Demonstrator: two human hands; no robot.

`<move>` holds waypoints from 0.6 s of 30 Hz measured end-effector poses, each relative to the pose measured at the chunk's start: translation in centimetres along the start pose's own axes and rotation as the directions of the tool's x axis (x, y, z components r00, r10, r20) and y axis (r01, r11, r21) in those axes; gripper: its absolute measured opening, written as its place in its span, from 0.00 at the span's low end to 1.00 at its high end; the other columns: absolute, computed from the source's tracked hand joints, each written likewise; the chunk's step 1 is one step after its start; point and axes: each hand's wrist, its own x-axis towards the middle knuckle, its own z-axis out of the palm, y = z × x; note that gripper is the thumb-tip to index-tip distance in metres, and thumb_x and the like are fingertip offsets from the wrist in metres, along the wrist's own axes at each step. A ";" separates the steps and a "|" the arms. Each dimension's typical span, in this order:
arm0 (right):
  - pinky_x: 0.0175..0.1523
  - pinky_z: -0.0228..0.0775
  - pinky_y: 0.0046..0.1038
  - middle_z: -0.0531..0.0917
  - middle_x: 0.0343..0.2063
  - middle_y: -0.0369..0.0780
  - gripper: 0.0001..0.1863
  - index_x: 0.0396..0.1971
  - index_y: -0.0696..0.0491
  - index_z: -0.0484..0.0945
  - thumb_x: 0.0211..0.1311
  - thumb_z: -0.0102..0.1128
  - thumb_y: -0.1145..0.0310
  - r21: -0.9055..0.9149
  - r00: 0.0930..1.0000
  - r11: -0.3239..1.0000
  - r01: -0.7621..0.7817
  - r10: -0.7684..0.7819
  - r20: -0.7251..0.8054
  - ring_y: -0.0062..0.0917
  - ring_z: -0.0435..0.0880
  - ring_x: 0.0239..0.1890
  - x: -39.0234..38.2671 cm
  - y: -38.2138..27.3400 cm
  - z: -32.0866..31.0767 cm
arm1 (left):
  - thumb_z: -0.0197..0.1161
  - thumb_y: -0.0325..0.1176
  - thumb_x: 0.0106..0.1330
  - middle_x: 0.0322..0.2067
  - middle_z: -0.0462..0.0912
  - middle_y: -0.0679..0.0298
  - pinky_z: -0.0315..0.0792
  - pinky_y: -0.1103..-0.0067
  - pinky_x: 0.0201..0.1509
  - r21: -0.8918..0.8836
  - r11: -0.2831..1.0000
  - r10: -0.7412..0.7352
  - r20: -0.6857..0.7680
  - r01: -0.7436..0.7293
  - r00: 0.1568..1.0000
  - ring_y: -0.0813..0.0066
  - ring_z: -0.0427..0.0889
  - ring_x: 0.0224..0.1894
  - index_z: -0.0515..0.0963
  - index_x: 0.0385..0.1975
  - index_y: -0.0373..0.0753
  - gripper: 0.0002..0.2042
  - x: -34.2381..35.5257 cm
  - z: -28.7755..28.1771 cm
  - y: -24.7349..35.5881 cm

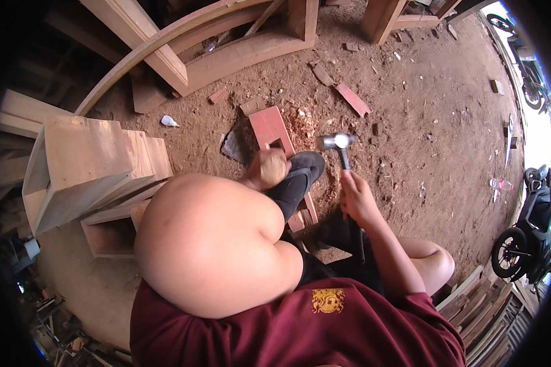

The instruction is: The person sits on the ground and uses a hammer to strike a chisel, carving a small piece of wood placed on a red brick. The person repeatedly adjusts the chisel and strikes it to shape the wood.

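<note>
My left hand [257,174] is closed round a pale wooden tool handle [274,165], held at a rectangular cutout in a red-painted board [263,122]; the tool's lower end is hidden. My foot in a dark sandal [306,165] rests on that board. My right hand [356,199] grips a hammer [335,142] by its handle, its metal head raised just right of the sandal. Wood chips [306,122] lie beside the board, and a dark flat piece [236,144] is at its left. My bent left knee hides most of my left forearm.
Pale wooden boxes [86,153] stand at left, large timber frames [245,61] at top. Offcuts [352,98] and a small white bottle [169,121] lie on the dirt floor. A plastic bottle [501,184], motorbikes [526,214] and stacked planks [477,312] are at right.
</note>
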 end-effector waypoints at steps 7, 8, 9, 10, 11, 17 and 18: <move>0.11 0.50 0.20 0.57 0.10 0.28 0.19 0.27 0.48 0.64 0.73 0.39 0.50 0.232 0.961 0.955 -0.184 0.224 -0.162 0.12 0.53 0.08 0.3 2.1 -4.8 | 0.58 0.27 0.60 0.20 0.72 0.64 0.67 0.77 0.29 -0.258 0.965 -0.072 -0.076 0.050 0.995 0.75 0.71 0.23 0.70 0.23 0.38 0.06 -0.5 -0.7 -1.7; 0.11 0.51 0.21 0.58 0.11 0.28 0.19 0.27 0.48 0.64 0.73 0.40 0.49 0.240 0.965 0.954 -0.178 0.217 -0.147 0.12 0.54 0.08 0.3 2.2 -5.4 | 0.57 0.29 0.62 0.21 0.72 0.66 0.66 0.78 0.29 -0.400 0.913 -0.132 -0.124 0.072 0.983 0.77 0.70 0.23 0.70 0.24 0.38 0.06 0.3 -0.8 -2.5; 0.11 0.52 0.21 0.58 0.11 0.28 0.20 0.27 0.48 0.64 0.73 0.40 0.49 0.246 0.961 0.952 -0.183 0.226 -0.159 0.13 0.54 0.08 0.4 2.1 -5.5 | 0.56 0.32 0.64 0.21 0.72 0.68 0.66 0.79 0.28 -0.536 0.841 -0.189 -0.171 0.070 0.967 0.79 0.69 0.22 0.69 0.26 0.38 0.07 1.3 -0.9 -3.4; 0.11 0.53 0.21 0.58 0.11 0.28 0.20 0.28 0.48 0.65 0.72 0.40 0.48 0.253 0.961 0.949 -0.190 0.233 -0.151 0.13 0.54 0.08 0.7 1.5 -5.4 | 0.53 0.32 0.66 0.22 0.72 0.69 0.65 0.81 0.30 -0.566 0.824 -0.162 -0.201 0.021 0.966 0.82 0.68 0.23 0.69 0.27 0.38 0.07 2.2 -2.2 -3.1; 0.12 0.53 0.20 0.58 0.11 0.28 0.20 0.27 0.48 0.64 0.73 0.39 0.49 0.244 0.964 0.950 -0.194 0.231 -0.135 0.12 0.54 0.08 0.8 0.8 -5.1 | 0.52 0.30 0.67 0.20 0.70 0.69 0.65 0.82 0.31 -0.480 0.875 -0.185 -0.206 0.065 0.961 0.82 0.67 0.22 0.68 0.27 0.38 0.07 2.4 -3.1 -2.8; 0.13 0.55 0.20 0.59 0.12 0.28 0.19 0.27 0.49 0.63 0.74 0.38 0.51 0.201 0.978 0.967 -0.159 0.183 -0.103 0.13 0.56 0.10 1.8 -1.9 -4.4 | 0.56 0.33 0.65 0.19 0.72 0.69 0.65 0.81 0.27 -0.417 0.892 -0.278 -0.197 0.176 0.940 0.84 0.69 0.22 0.70 0.26 0.38 0.07 3.2 -2.5 -3.8; 0.13 0.55 0.20 0.59 0.12 0.28 0.19 0.27 0.49 0.63 0.74 0.38 0.51 0.191 0.981 0.971 -0.146 0.167 -0.100 0.13 0.56 0.10 1.8 -2.5 -4.1 | 0.57 0.32 0.65 0.18 0.72 0.70 0.64 0.81 0.26 -0.312 0.932 -0.257 -0.199 0.187 0.946 0.84 0.70 0.22 0.71 0.26 0.39 0.07 2.9 -2.3 -4.8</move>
